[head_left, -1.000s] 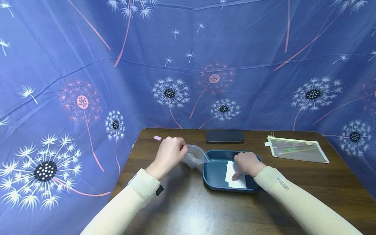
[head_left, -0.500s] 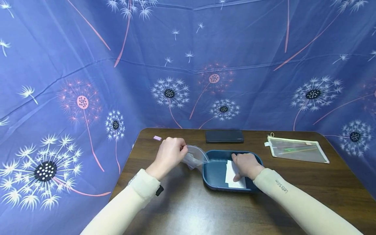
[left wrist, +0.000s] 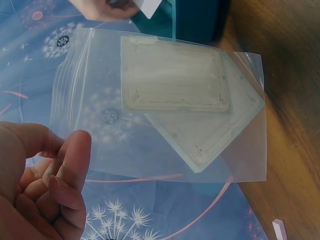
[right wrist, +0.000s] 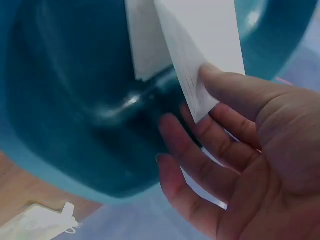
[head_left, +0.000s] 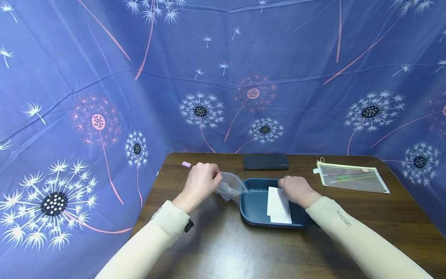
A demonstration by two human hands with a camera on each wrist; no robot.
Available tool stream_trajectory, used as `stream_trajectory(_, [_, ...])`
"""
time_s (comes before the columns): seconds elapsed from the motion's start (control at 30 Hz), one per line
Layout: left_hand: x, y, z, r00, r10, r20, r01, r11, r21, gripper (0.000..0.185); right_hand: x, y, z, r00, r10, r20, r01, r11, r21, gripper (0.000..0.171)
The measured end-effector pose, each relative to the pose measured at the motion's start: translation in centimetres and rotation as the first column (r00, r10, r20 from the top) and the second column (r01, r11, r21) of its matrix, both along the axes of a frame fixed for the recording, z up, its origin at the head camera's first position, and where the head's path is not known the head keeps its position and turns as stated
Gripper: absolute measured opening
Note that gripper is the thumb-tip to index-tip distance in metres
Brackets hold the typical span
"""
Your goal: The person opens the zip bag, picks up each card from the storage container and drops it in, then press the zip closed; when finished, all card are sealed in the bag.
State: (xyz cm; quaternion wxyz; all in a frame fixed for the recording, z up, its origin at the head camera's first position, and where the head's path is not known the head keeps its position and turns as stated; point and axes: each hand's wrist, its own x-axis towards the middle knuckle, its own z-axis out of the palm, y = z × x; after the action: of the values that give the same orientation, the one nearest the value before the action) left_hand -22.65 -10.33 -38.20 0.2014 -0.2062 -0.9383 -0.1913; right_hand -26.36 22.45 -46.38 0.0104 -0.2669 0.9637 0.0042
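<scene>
table (head_left: pixel 226 248): lower centre, bears everything.
tray (head_left: pixel 256 205): centre, holds the loose cards so they stay together.
bag (left wrist: pixel 165 105): clear, two cards inside, held up left of tray, mouth toward it.
left hand (head_left: pixel 200 184): fingers curled, pinching bag edge.
right hand (head_left: pixel 296 190): thumb and fingers pinch a card (right wrist: pixel 200 55), lifting its end in tray.
</scene>
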Motion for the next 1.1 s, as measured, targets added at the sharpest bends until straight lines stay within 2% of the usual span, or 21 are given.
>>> stream_trajectory(0.2, [0.0, 0.0, 0.0, 1.000, 0.001, -0.006, -0.001, 1.000, 0.002, 0.017, 0.0, 0.7, 1.8, 0.994, -0.024, 0.111, 0.038, 0.992, -0.124, 0.007])
stream_trajectory(0.37, [0.0, 0.0, 0.0, 1.000, 0.003, -0.007, -0.003, 1.000, 0.000, 0.017, 0.3, 0.9, 3.3, 0.986, -0.052, 0.160, 0.077, 0.985, -0.154, 0.009])
stream_trajectory(0.5, [-0.1, 0.1, 0.0, 1.000, 0.004, -0.007, -0.004, 1.000, 0.004, 0.017, 0.7, 0.9, 4.6, 0.984, -0.072, 0.164, 0.103, 0.976, -0.191, 0.012])
stream_trajectory(0.6, [-0.1, 0.1, 0.0, 1.000, 0.003, -0.005, -0.003, 1.000, 0.010, 0.017, 1.1, 1.0, 5.7, 0.992, -0.060, 0.110, 0.086, 0.964, -0.251, 0.015])
stream_trajectory(0.77, [-0.1, -0.1, -0.1, 1.000, 0.005, -0.007, -0.005, 1.000, 0.007, 0.017, 1.6, 0.7, 7.3, 0.999, -0.043, -0.032, 0.029, 0.938, -0.344, 0.015])
stream_trajectory(0.97, [-0.3, -0.2, -0.1, 1.000, 0.008, -0.022, -0.008, 1.000, -0.002, 0.018, 2.5, -0.7, 9.5, 0.987, -0.032, -0.159, -0.038, 0.906, -0.421, 0.011])
stream_trajectory(1.1, [-0.3, -0.2, -0.1, 1.000, 0.011, -0.015, -0.011, 1.000, -0.002, 0.018, 3.3, -2.0, 11.2, 0.970, -0.010, -0.243, -0.106, 0.882, -0.459, 0.010])
